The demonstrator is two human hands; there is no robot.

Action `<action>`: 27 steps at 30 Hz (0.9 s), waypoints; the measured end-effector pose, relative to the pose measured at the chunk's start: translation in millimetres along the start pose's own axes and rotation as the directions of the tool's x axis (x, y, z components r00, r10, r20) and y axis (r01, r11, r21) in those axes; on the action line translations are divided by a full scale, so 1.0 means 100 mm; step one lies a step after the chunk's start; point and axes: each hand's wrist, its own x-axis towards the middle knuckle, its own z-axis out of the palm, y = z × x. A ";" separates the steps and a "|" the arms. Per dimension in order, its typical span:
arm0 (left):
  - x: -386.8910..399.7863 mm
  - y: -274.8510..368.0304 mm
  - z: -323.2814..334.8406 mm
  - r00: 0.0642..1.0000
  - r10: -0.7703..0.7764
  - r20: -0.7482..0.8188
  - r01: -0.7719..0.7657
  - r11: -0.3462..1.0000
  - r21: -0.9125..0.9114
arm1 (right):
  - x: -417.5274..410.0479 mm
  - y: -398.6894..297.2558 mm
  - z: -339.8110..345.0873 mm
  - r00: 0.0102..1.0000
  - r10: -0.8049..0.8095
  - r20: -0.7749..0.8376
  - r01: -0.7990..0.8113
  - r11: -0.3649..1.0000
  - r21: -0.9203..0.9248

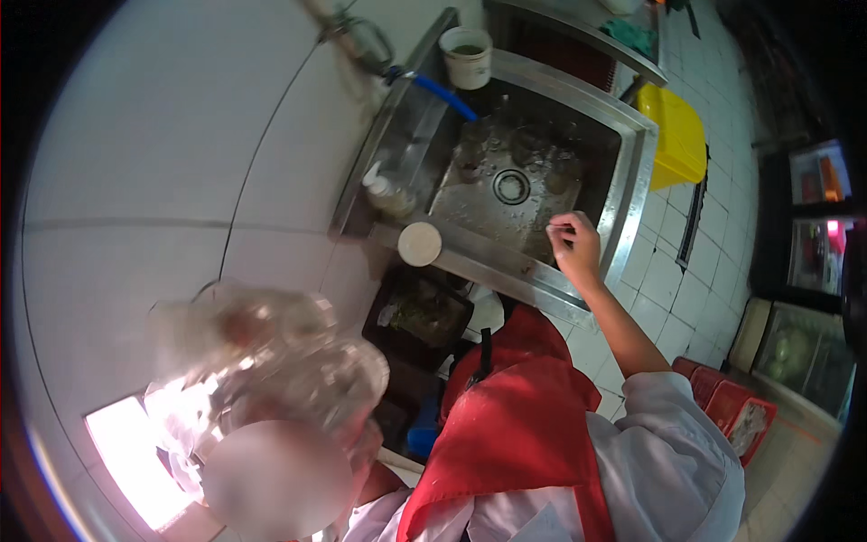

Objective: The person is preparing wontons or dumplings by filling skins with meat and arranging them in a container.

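My right hand [576, 244] hangs over the near right part of a stainless steel sink [630, 203], its fingers loosely curled with nothing seen between them. Several clear glasses [562, 173] stand in the wet basin around the round drain [511, 186]. A blue hose [443, 95] reaches in over the back left corner. At the lower left, my left hand [366, 444] is partly hidden beside a blurred cluster of clear, shiny items [291, 366]; its grip cannot be made out. A pale blurred disc covers part of that area.
On the sink's left ledge are a pump bottle [391, 193] and a round white-topped container [420, 244]. A white tub [467, 57] stands at the back. Beyond the right rim is a yellow bin [670, 139]; a dark crate [420, 308] lies below the near edge, red crates [738, 413] at right.
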 end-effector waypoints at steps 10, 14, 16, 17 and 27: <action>-0.43 -2.06 2.05 0.617 -0.638 0.461 0.761 0.336 -0.555 | -0.60 1.40 -1.12 0.943 0.189 -0.275 -0.284 0.887 -0.364; -0.87 -1.67 2.95 0.645 -0.564 0.515 0.698 0.710 -0.095 | -0.78 1.27 -1.08 0.925 0.231 -0.303 -0.319 0.905 -0.283; -0.97 -2.04 3.02 0.690 -0.425 0.586 0.507 0.862 0.029 | -0.57 1.01 -1.02 0.930 0.213 -0.300 -0.294 0.920 -0.258; -1.04 -2.20 3.08 0.684 -0.289 0.670 0.279 0.952 0.125 | -0.44 0.90 -0.99 0.953 0.174 -0.249 -0.219 0.962 -0.162; -1.64 -3.15 3.46 0.503 -0.517 0.692 0.651 0.754 0.091 | 0.46 0.86 -0.28 0.490 0.825 0.280 -0.860 0.406 0.309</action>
